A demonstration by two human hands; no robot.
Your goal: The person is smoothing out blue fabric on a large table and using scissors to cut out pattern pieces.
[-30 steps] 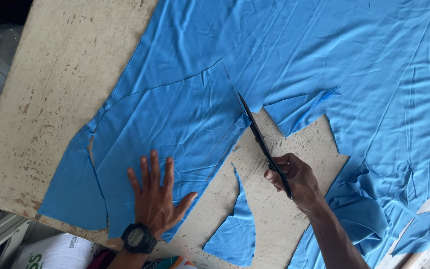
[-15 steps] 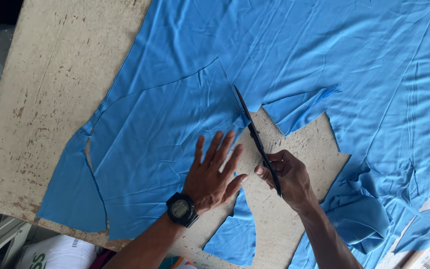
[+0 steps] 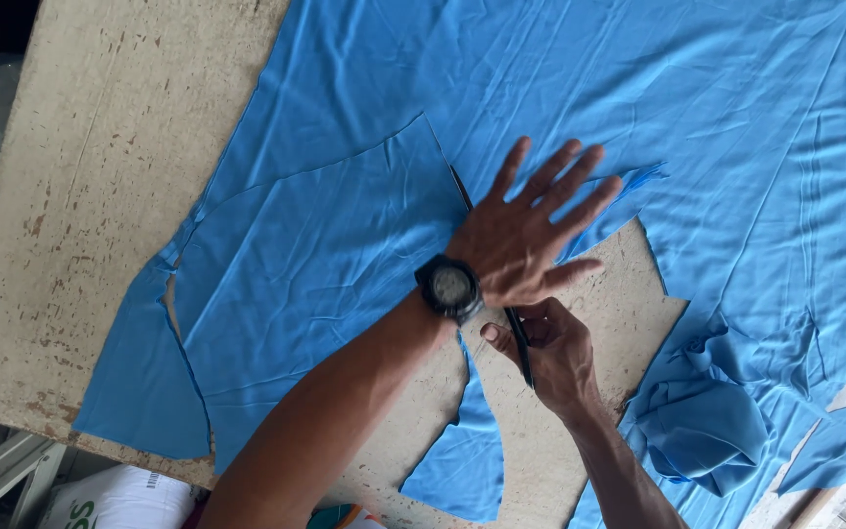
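Left hand (image 3: 531, 240), fingers spread wide, presses the wrinkled blue fabric sheet (image 3: 345, 264), hiding most of the dark scissors (image 3: 519, 343) gripped by the right hand (image 3: 550, 353).

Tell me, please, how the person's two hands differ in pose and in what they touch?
The left hand lies flat with fingers spread, pressing on the blue fabric; the right hand is curled shut around dark scissors. The left hand wears a black wristwatch; the right wrist is bare. The left crosses above the right. Both work over the worn table.
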